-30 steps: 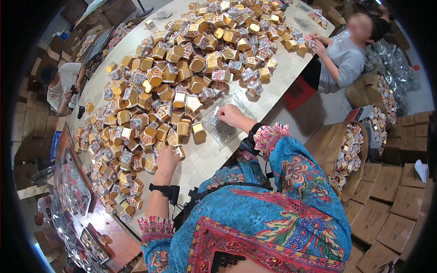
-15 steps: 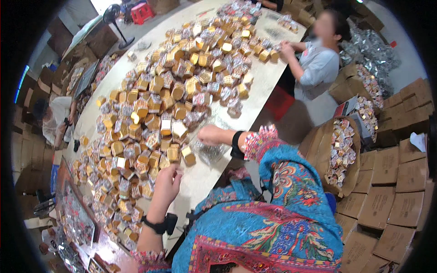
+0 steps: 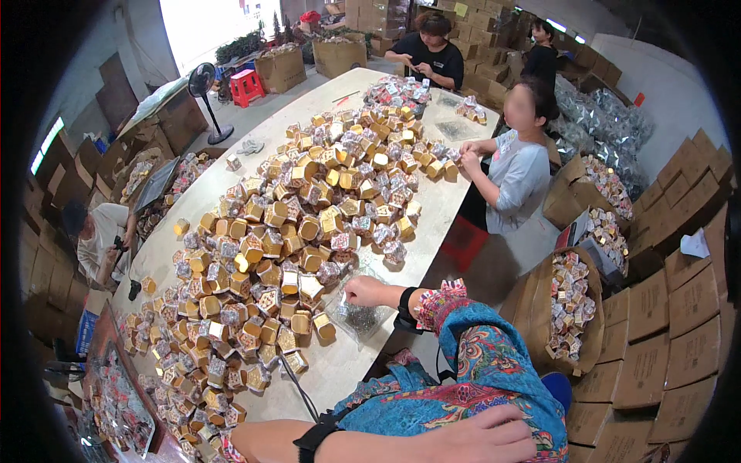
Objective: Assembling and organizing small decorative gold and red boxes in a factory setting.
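Observation:
My right hand point(image 3: 364, 292) is over a shallow clear tray point(image 3: 340, 318) of small fine pieces, too small to name. Its fingers are pinched together, and whatever lies between them is hidden. My left hand point(image 3: 486, 441) reaches across my body near the lower edge, by the patterned right sleeve, with its fingers stretched out and nothing in them. Beside the tray, a great heap of small house-shaped ornaments point(image 3: 309, 255) with gold bases, many in clear wrap, covers the table point(image 3: 421, 231). One gold-based ornament point(image 3: 324, 326) sits at the heap's edge by the tray.
A person in grey point(image 3: 519, 181) works at the table's right side, another in black point(image 3: 432, 62) at the far end. Someone in white point(image 3: 104, 239) is at the left. Filled cartons point(image 3: 552, 339) stand at the right, near stacked boxes point(image 3: 644, 370). A dark cord point(image 3: 299, 386) crosses the table.
My left hand has moved from the heap's near edge to across my body at the right. My right hand stays over the tray. The view has tilted up, showing more of the room.

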Motion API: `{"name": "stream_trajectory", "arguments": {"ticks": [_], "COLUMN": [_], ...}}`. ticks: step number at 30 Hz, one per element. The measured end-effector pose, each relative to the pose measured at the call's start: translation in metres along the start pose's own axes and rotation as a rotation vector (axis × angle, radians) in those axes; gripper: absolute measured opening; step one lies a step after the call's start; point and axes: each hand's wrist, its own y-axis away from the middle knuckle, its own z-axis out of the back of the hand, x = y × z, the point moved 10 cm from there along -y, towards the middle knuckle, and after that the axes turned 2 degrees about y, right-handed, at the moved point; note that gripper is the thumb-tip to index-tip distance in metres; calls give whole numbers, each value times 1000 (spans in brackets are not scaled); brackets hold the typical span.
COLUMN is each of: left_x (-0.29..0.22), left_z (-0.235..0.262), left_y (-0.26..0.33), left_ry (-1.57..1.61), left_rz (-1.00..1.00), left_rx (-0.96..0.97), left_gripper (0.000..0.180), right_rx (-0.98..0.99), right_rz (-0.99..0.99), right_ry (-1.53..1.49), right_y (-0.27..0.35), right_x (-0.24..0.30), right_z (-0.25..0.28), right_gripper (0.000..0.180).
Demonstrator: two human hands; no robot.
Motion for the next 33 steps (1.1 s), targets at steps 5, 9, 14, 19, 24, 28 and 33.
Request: {"name": "stream_trajectory", "arguments": {"ticks": [5,9,14,19,24,28,33], "left_x": [-10,-22,-20,19,73,97,121], "left_z": [-11,-14,-7,65,159,135,114], "left_y": [-5,0,1,65,294,375,386], "left_ry": [-6,96,337,-94,-129,-82,15], "left_rz": [-13,-37,-21,318,954,1123,1058], "left_rx": [38,3,15,-174,-1140,-1268,-1321], "left_gripper": [17,19,23,33,28,33,24], "right_rx": [63,123,46,-30,-70,-126,-99], "right_rz": [-55,-37,15,-37,-24,-31,-3], "right_ry": [13,40,-41,-433,-891,-1074,-1134], "right_y": [7,-2,-7,-26,-30,-16,-12], "right_x": [-5,16,14,64,135,169,171], "right_z": [0,-17,4,67,94,86,56], "right_gripper": [10,9,11,8,8,6,6]}}
